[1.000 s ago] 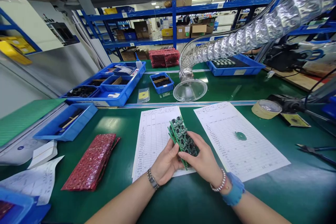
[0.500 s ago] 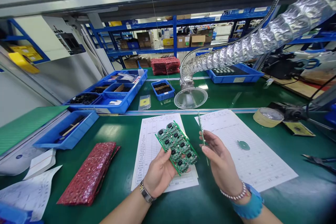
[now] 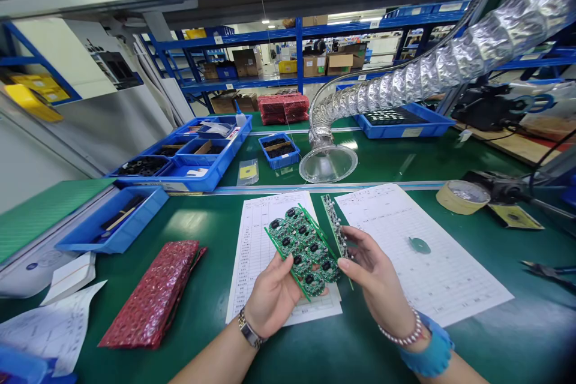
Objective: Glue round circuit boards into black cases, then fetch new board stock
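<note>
My left hand (image 3: 275, 295) is closed on a green circuit board panel (image 3: 302, 247), thumb on its near edge. Rows of round boards with black parts face up on the panel. To its right, my right hand (image 3: 371, 267) pinches a second circuit board panel (image 3: 335, 225) between thumb and fingers. That one stands almost edge-on, and small silvery parts show along its left face. Both panels are above a printed sheet (image 3: 252, 234). Another printed sheet (image 3: 454, 270) with a small round green piece (image 3: 419, 245) on it lies under and beyond my right hand.
A red bubble-wrap packet (image 3: 150, 294) lies at left near a blue tray (image 3: 114, 219). A fume extraction hood (image 3: 328, 165) hangs over the bench beyond my hands. At right are a tape roll (image 3: 462, 197) and pliers (image 3: 546, 275). Blue parts bins (image 3: 211, 174) stand at the back left.
My right hand has turned its panel, from nearly a thin line to showing the parts on its face, and its top has tilted left. My left hand and its panel have hardly moved.
</note>
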`<state>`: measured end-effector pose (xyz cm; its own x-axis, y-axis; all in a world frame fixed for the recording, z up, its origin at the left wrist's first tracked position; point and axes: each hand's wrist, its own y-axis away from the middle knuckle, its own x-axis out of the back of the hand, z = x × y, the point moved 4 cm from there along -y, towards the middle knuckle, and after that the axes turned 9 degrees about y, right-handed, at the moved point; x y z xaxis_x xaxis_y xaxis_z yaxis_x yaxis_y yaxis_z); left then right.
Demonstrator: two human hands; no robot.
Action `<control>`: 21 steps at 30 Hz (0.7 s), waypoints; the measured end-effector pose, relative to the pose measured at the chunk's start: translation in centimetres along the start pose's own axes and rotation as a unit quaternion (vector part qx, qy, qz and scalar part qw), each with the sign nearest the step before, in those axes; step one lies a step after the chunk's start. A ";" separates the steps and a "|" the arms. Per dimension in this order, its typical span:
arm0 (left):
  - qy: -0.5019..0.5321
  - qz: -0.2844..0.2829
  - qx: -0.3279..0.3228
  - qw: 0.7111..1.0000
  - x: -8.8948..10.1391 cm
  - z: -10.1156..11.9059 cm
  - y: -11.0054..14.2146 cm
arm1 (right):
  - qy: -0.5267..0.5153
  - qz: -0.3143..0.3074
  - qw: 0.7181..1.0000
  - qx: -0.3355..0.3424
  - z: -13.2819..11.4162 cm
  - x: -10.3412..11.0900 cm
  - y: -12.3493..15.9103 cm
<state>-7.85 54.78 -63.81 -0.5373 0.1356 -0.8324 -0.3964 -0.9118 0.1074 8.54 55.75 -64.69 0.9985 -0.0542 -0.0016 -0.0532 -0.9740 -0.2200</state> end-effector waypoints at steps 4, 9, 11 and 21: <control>0.016 -0.011 0.002 1.000 0.0 -0.1 -0.1 | 0.099 0.017 0.994 0.039 -0.4 -0.1 0.3; 0.058 -0.028 0.019 0.998 0.5 -1.4 -0.2 | 0.284 0.028 0.932 0.224 -1.7 -1.7 1.8; 0.072 -0.033 0.036 0.996 0.8 -2.0 -0.1 | 0.318 0.016 0.909 0.269 -1.8 -2.4 2.4; 0.105 -0.062 0.020 0.992 0.3 -1.9 -0.1 | 0.363 0.034 0.886 0.286 -2.0 -2.8 2.9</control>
<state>-6.62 54.17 -65.11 -0.3170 0.1570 -0.9353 -0.4807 -0.8768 0.0157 5.57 52.68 -63.41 0.7128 -0.4375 0.5481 0.1075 -0.7042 -0.7018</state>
